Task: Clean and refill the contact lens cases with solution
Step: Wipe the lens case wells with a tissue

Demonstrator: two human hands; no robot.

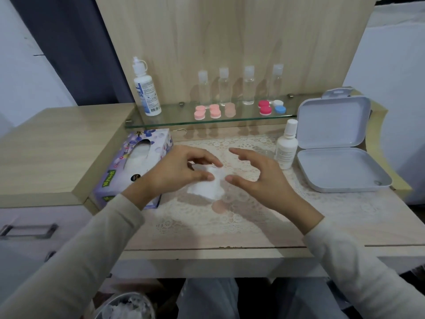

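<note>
From the head view: pinches a crumpled white tissue between the thumb and curled fingers of the left hand, low over the lace mat on the counter; holds the right hand open just right of the tissue, fingers spread, gripping nothing, thumb tip close to the paper; cannot tell whether anything lies wrapped inside; shows a blurred pinkish patch on the mat just below, perhaps a case part; finds the lens cases beyond both hands on the glass shelf, in pairs with each long axis running front to back, pink ones left, the red pair and a blue-and-white pair right; judges the left hand nearer the pink, the right nearer the red; places the tall solution bottle at the shelf's left end, four clear bottles behind the cases, a small white bottle and an open grey tin right, a tissue box left; sees only the shelf's front edge to clear.
</note>
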